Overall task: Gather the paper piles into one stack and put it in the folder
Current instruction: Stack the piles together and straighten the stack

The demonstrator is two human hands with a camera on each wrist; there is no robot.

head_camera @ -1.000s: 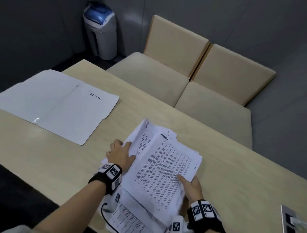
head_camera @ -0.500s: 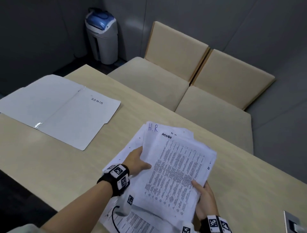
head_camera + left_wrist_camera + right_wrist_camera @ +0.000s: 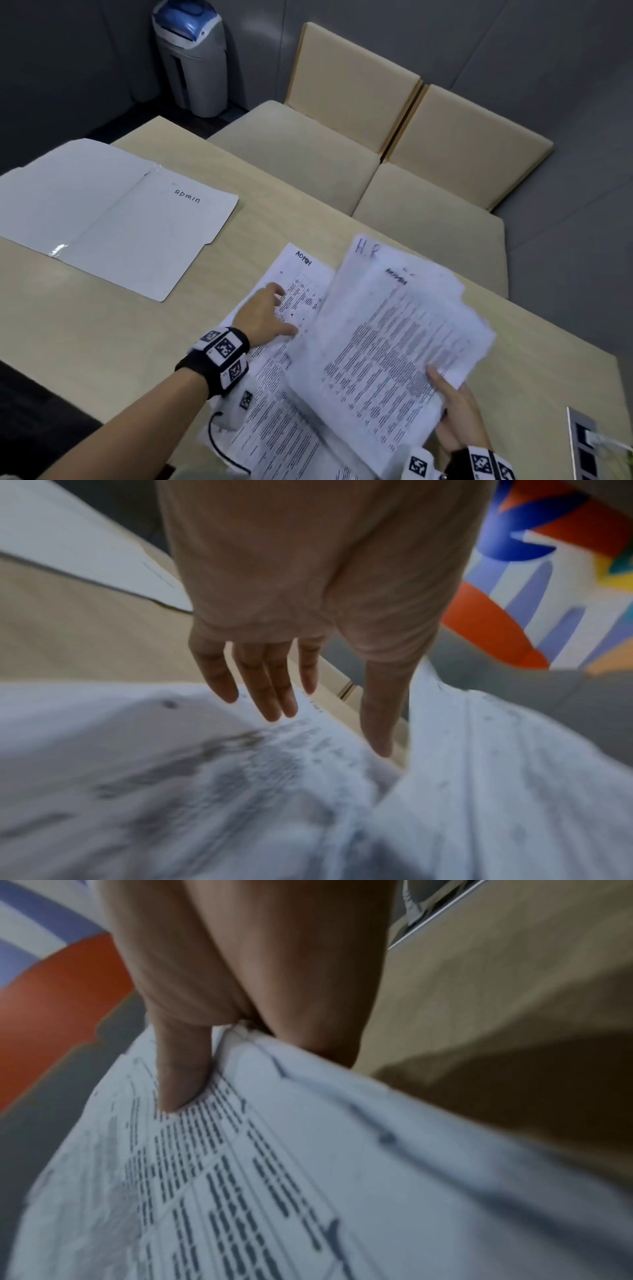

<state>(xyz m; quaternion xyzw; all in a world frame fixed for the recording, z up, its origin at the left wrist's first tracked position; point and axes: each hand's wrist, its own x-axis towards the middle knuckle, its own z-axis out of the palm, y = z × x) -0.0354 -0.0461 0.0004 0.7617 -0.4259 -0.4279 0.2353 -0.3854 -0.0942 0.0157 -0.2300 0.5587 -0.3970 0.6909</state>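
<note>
Head view: my right hand (image 3: 457, 416) pinches the lifted paper stack (image 3: 387, 339) by its near corner; my left hand (image 3: 263, 317), fingers straight and spread, hovers over the ADMIN sheet (image 3: 291, 298) on the table (image 3: 85, 329), open folder (image 3: 113, 219) well apart at left.

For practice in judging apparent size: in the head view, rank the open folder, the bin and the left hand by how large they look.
1. Open folder, clearly the largest.
2. Bin. It stands farthest from the camera, so it looks smaller than it is.
3. Left hand, smallest, though it is nearest the camera.
</note>
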